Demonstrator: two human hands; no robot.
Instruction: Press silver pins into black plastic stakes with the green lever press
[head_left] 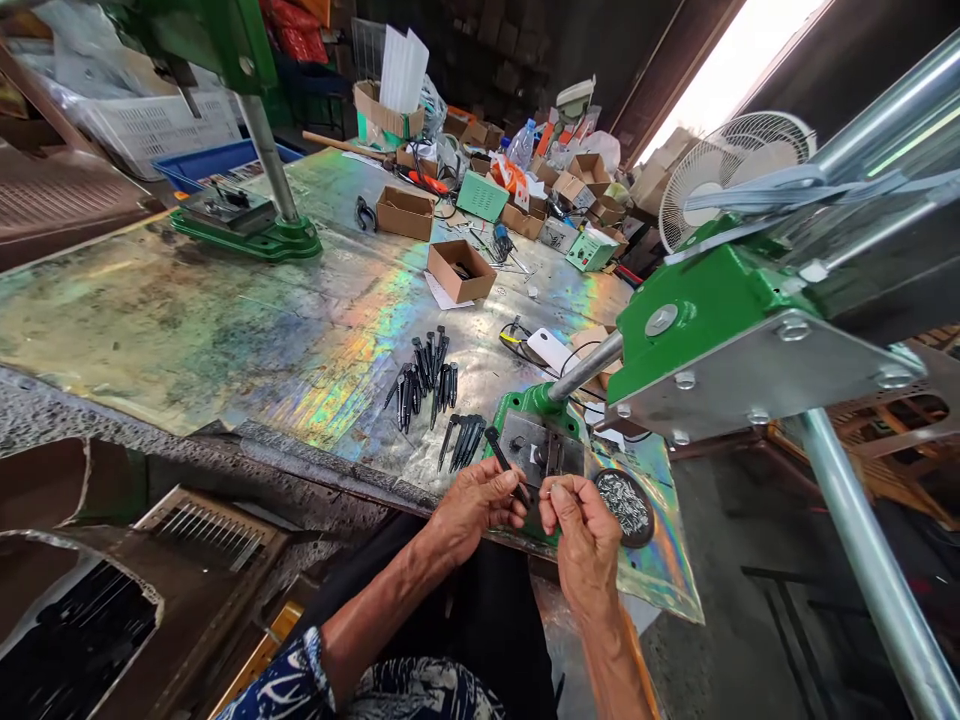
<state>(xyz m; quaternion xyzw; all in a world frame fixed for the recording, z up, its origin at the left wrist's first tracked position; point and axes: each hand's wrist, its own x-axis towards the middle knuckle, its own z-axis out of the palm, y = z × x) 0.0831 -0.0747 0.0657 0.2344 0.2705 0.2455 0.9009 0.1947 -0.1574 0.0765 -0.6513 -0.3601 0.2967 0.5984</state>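
My left hand (480, 503) is closed around a slim black pointed part (504, 461), holding it tilted just in front of the green press's metal base plate (541, 450). My right hand (583, 528) sits close beside it, fingers pinched on something too small to make out, possibly a small pin. A round black dish of small silver pins (624, 503) lies just right of my right hand. Two groups of similar black parts (424, 382) lie on the shiny sheet to the left of the press.
The green hand press (712, 320) with its steel lever looms at right. A second green press (247, 225) stands at far left. Open cardboard boxes (459, 270), a white phone (551, 348), a fan (731, 165) and clutter fill the back of the table. Crates (82, 620) sit at lower left.
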